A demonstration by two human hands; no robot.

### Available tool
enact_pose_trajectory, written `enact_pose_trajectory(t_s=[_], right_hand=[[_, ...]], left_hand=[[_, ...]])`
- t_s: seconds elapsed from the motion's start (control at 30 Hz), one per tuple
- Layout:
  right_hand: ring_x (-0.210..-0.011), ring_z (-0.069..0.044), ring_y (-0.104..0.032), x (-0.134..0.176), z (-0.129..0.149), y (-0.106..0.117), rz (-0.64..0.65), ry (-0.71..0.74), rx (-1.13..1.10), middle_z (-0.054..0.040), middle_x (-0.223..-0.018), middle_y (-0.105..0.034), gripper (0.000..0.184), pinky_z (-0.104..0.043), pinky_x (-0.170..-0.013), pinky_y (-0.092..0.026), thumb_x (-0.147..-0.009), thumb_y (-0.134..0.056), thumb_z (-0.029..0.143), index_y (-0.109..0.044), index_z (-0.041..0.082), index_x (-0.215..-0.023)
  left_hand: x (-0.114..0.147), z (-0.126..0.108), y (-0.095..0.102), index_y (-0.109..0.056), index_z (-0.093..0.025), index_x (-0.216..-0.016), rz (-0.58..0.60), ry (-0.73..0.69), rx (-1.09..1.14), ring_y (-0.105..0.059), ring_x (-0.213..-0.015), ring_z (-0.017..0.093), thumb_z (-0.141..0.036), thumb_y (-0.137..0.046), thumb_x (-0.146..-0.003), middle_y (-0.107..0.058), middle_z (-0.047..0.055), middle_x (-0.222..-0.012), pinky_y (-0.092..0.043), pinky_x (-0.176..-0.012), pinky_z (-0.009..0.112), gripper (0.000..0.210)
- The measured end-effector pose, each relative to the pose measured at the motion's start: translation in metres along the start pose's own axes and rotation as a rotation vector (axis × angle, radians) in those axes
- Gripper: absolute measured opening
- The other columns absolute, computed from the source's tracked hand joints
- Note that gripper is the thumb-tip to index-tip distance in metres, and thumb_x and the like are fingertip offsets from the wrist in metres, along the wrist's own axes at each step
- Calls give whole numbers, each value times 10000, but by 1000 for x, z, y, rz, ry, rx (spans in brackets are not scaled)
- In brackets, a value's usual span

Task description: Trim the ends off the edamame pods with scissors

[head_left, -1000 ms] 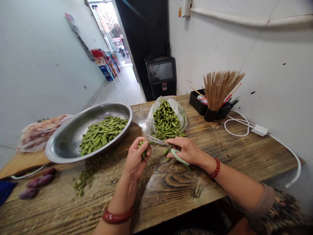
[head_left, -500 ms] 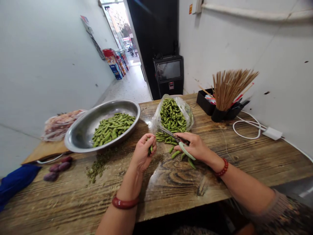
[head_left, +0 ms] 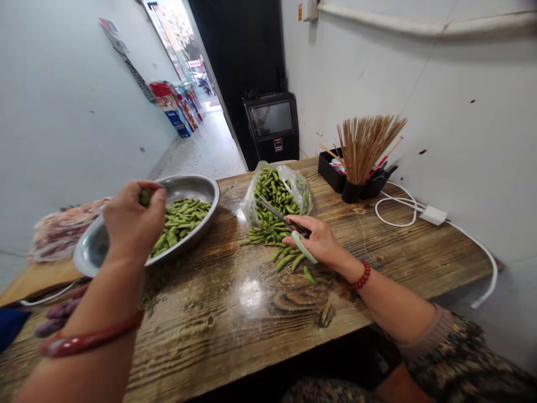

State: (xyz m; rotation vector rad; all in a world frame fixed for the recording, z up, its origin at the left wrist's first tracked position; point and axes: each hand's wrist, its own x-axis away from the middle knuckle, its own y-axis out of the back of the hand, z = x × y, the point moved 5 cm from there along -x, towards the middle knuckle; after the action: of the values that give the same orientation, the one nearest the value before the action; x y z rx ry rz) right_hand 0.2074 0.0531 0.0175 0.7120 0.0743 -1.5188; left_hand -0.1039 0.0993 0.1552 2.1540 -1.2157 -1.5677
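By one pod-filled bag point(head_left: 304, 193), one pair of scissors point(head_left: 297, 242) in right hand point(head_left: 322, 240)

bright daylight thru overexp'd doorway point(head_left: 191, 64), glare spot on table point(head_left: 250, 294), left hand point(head_left: 134, 215) slightly blurry, edges stretched w/ distortion.

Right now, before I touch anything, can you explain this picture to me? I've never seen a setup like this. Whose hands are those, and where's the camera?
There's no machine here, just a person's bare hands, seen from a camera worn on the head, looking forward and down. The left hand holds green pods and appears to be over a metal bowl with more pods inside. The right hand holds scissors. On the wooden table, a plastic bag lies open, pods spilling out. Farther back, thin sticks stand in a black holder.
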Motion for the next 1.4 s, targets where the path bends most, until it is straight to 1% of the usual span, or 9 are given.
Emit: enact_pose_trajectory(t_s=[0.1,0.17,0.27,0.4,0.57,0.77,0.93,1.2,1.4], right_hand=[[-818,-186,-643,-4,-5,8,-80,-108,-67,-68,-981,-698,500,-296,-756,-520,-684,-752,382,-666,157,-1122],[-836,-191,-641,-7,-9,14,-128,-153,-105,-74,-994,-699,519,-301,-774,-517,-683,-747,392,-662,145,-1131],[-852,-188,-632,-10,-15,21,-197,-173,-148,-71,-987,-696,522,-292,-778,-514,-702,-729,400,-652,148,-1153],[-833,-169,-625,-12,-17,26,-229,-164,-188,-53,-953,-691,515,-264,-761,-511,-727,-706,397,-635,159,-1178],[-825,-170,-623,-12,-14,27,-221,-168,-176,-54,-937,-684,514,-264,-748,-515,-727,-705,389,-634,155,-1179],[-848,-194,-635,-12,-19,22,-215,-215,-205,-73,-972,-695,529,-305,-775,-529,-698,-727,383,-642,151,-1166],[-896,-206,-642,-11,-23,17,-194,-194,-206,-78,-1026,-697,542,-319,-806,-529,-673,-754,379,-644,161,-1156],[-840,-203,-641,-9,-15,15,-177,-151,-142,-69,-898,-705,500,-305,-749,-533,-692,-738,379,-663,146,-1129],[-779,-187,-642,-5,-12,9,-136,-119,-136,-37,-814,-701,497,-291,-710,-533,-698,-735,377,-658,167,-1142]], left_hand=[[-12,7,-4,-589,-219,-1101,52,-48,-148,-491,-1136,314,-261,-723,-694,-599,40,-1021,-356,-994,475,431],[0,-6,-18,-551,-211,-1177,108,-115,-127,-428,-1210,335,-249,-694,-730,-549,57,-1157,-302,-1047,526,471],[48,-53,-56,-600,-183,-1096,324,-290,76,-497,-1122,309,-246,-618,-802,-565,90,-1123,-365,-1003,499,302],[137,-129,-111,-601,-193,-1102,697,-601,188,-518,-1116,313,-200,-631,-776,-555,147,-1207,-411,-961,498,327],[201,-184,-155,-607,-155,-1083,837,-794,268,-479,-1185,324,-312,-662,-767,-585,156,-1168,-349,-1032,490,357],[195,-172,-185,-631,-147,-1068,757,-813,186,-438,-1252,326,-369,-562,-843,-609,164,-1179,-240,-1092,528,324],[174,-136,-173,-565,-160,-1195,748,-797,196,-436,-1279,264,-186,-482,-883,-568,148,-1277,-266,-1097,473,325],[155,-80,-129,-657,-225,-1045,765,-452,379,-524,-1177,270,-120,-551,-814,-630,115,-1193,-331,-1039,497,275],[142,-52,-103,-698,-183,-873,520,342,850,-630,-878,215,-219,-717,-705,-701,86,-933,-481,-825,341,173]])
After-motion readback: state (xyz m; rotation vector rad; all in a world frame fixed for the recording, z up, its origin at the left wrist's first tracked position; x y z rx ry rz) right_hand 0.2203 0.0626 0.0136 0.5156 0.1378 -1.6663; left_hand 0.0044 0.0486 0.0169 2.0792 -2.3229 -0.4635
